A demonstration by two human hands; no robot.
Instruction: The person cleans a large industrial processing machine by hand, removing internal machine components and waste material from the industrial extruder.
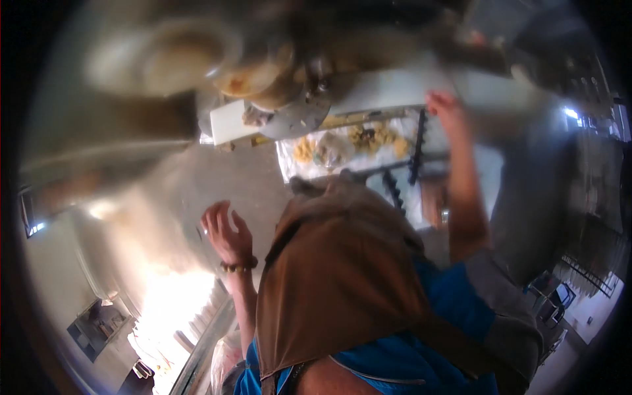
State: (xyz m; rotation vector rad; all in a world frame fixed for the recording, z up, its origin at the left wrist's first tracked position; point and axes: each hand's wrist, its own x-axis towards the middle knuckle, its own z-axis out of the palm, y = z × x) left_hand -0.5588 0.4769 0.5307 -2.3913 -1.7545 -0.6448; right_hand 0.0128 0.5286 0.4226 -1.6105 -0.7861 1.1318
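Observation:
My left hand (227, 234) hangs over the grey floor to the left of the brown apron (336, 283), with its fingers apart and nothing in it. A ring and a beaded bracelet (238, 266) show on it. My right hand (446, 105) reaches forward to the edge of the white counter (388, 87), its fingers curled in. Blur hides what, if anything, they hold. Just left of that hand lies a white-lined tray or drawer (284, 161) with yellowish food pieces (380, 135) and a clear plastic bag (331, 150).
A white board (228, 122) and a round metal plate (299, 120) stand at the counter's edge. Behind them are blurred bowls (249, 78). A dark strip (417, 148) borders the tray on the right. Bright light (174, 309) glares at lower left.

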